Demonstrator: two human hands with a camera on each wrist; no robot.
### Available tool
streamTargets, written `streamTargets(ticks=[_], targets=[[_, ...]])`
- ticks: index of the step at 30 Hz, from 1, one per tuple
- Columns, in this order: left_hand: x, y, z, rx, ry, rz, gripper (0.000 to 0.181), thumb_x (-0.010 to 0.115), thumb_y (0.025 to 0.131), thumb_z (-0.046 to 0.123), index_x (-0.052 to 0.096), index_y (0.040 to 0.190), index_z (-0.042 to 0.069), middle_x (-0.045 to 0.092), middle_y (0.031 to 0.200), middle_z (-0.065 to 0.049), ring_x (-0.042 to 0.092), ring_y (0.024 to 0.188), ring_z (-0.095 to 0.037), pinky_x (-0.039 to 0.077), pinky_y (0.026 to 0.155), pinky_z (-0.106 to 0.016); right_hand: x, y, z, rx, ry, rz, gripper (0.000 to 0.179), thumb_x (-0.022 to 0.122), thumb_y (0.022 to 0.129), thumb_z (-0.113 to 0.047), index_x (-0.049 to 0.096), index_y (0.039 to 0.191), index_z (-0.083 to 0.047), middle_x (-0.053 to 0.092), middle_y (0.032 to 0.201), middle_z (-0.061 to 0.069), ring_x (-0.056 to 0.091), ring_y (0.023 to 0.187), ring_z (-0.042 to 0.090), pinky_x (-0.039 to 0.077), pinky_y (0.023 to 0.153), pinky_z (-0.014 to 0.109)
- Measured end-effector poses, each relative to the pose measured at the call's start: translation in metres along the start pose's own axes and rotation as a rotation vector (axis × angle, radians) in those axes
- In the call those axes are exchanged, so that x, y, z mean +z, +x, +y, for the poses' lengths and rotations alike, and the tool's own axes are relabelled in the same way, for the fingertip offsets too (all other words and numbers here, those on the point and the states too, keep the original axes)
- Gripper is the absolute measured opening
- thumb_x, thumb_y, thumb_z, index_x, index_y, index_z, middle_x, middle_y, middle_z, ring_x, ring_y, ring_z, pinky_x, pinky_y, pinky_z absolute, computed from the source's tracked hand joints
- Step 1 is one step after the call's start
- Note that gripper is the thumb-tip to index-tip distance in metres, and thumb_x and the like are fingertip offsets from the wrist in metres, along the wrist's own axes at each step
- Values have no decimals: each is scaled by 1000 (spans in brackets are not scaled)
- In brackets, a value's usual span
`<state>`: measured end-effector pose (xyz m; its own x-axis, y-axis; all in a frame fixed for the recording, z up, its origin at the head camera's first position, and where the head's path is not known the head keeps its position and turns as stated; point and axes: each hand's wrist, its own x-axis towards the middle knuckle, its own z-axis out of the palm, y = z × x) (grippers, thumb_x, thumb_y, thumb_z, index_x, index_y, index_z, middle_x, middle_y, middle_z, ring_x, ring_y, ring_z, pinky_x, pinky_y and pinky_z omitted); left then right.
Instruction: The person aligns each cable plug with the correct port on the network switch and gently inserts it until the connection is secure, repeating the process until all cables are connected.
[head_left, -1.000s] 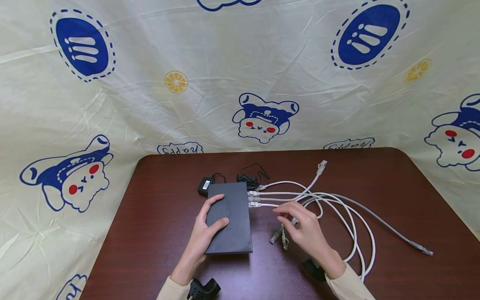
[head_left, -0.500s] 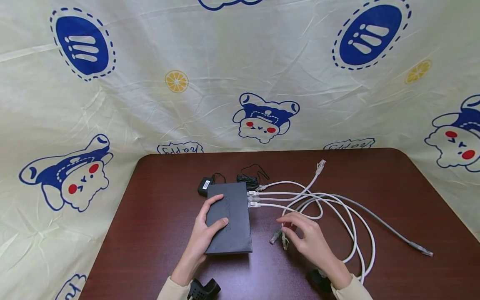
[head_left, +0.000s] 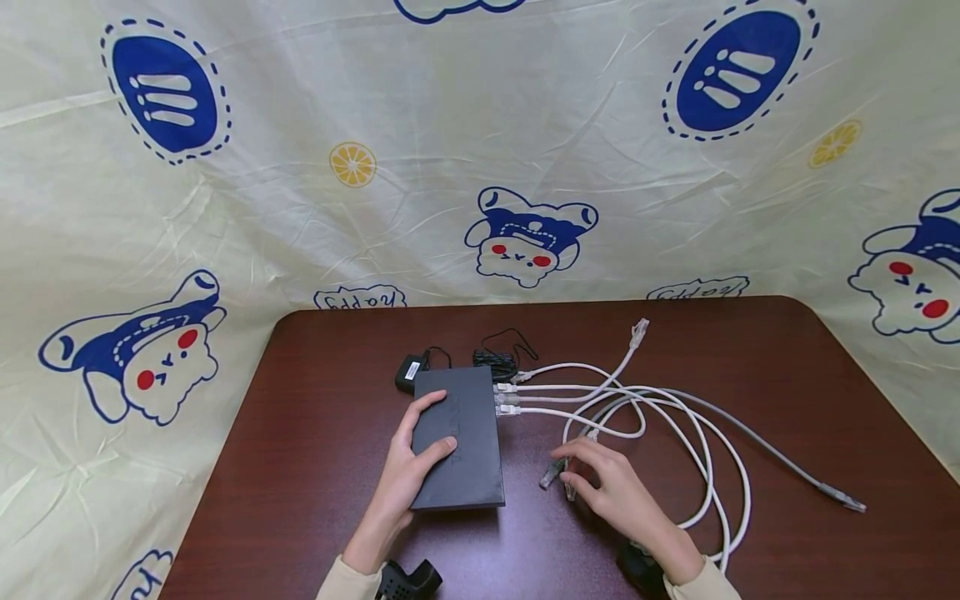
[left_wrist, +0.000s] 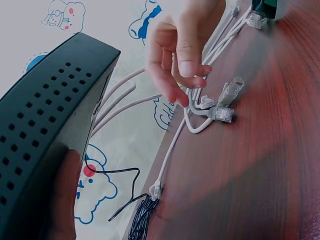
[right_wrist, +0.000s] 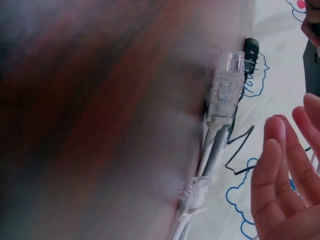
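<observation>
My left hand (head_left: 405, 467) holds a dark grey network switch (head_left: 468, 450), thumb and a finger on its top. Its row of vent holes shows in the left wrist view. Several white network cables (head_left: 558, 412) are plugged into its right side. My right hand (head_left: 615, 487) hovers over loose cable ends, with nothing between its bent fingers. Just beside its fingertips lie a grey plug (head_left: 552, 475) and a clear plug (head_left: 570, 492), the latter partly hidden. In the right wrist view a clear plug (right_wrist: 227, 92) is close by, apart from the fingers (right_wrist: 267, 175).
Behind the switch sit a black power adapter (head_left: 408, 372) and its bundled black cord (head_left: 495, 362). Looped white cables (head_left: 705, 442) spread over the brown table (head_left: 300, 500). One loose plug (head_left: 639, 332) points to the back, a grey one (head_left: 843, 498) to the right.
From beside the plugged-in cables, my right hand has moved toward the table's near side, down over the loose plugs. My left hand and the switch have stayed in place.
</observation>
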<state>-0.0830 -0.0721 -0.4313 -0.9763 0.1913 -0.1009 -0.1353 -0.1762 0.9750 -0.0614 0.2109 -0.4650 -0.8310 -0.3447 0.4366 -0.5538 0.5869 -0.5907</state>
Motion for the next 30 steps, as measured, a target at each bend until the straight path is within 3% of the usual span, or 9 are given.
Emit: streamTargets(ticks=[6, 13, 23, 30], targets=[[0, 0, -1, 2, 0, 3, 56, 66, 87, 8, 47, 138, 23, 37, 135, -16, 53, 99, -29, 50, 69, -38, 1, 0, 1, 57, 50, -55, 34, 75, 74, 9, 67, 103, -7, 60, 85, -3, 51, 67, 0, 47, 58, 25], [-1, 0, -4, -4, -14, -4, 57, 67, 87, 8, 48, 138, 24, 38, 135, -15, 55, 98, -28, 51, 68, -38, 1, -1, 1, 96, 55, -122, 33, 74, 77, 5, 66, 106, -9, 57, 83, -5, 51, 66, 1, 47, 57, 24], [-2, 0, -6, -4, -21, -12, 57, 67, 87, 10, 46, 139, 23, 37, 137, -14, 57, 94, -28, 52, 67, -38, 3, 1, 3, 111, 28, -134, 38, 75, 75, 8, 66, 108, -8, 62, 100, 0, 55, 75, 9, 48, 59, 24], [-2, -1, -6, -11, -26, -10, 58, 67, 87, 9, 47, 139, 23, 39, 135, -16, 58, 90, -27, 52, 65, -38, 4, 3, 4, 113, -11, -152, 37, 74, 74, 8, 66, 106, -9, 62, 101, 0, 55, 75, 10, 47, 63, 27]])
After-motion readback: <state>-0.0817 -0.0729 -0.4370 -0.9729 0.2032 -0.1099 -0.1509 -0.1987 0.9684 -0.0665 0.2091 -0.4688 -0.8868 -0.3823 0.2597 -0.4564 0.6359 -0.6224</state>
